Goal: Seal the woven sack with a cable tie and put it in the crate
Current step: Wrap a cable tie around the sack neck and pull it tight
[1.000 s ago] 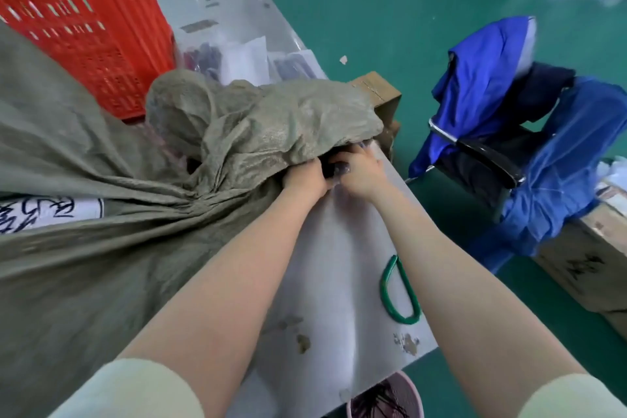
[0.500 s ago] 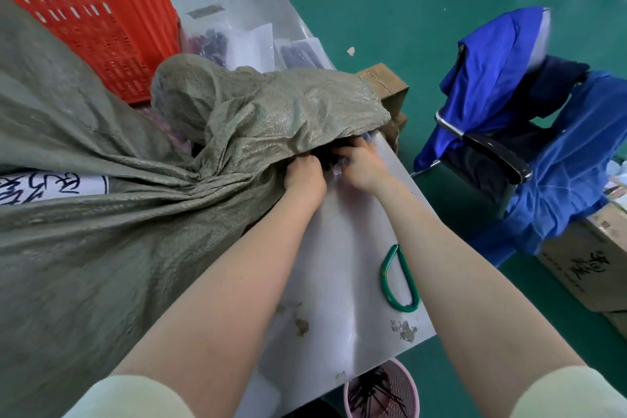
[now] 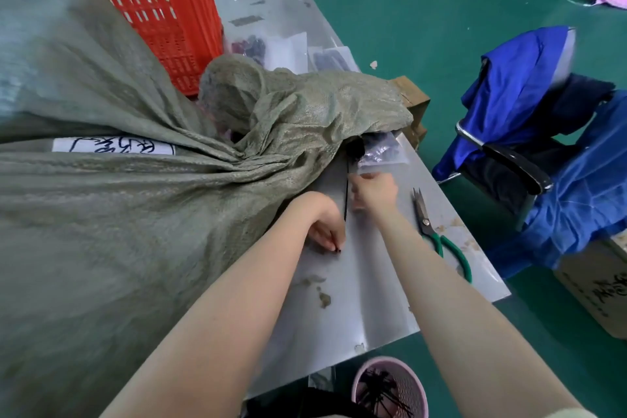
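The left hand (image 3: 327, 229) is pinching the tail of a thin black cable tie (image 3: 345, 195); the right hand (image 3: 375, 192), just beyond, is gripping it nearer the bunched neck of the grey-green woven sack (image 3: 142, 214) lying on the table (image 3: 356, 282). Probably best pulling straight, bracing the neck.

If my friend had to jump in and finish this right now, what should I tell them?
Left hand pinches the tip of the black cable tie on the table.
Right hand grips the tie higher up.
The woven sack lies on the table, its neck bunched but not yet tied.
The red crate stands behind it.
Left to do: loop the tie, pull tight, put the sack in the crate.
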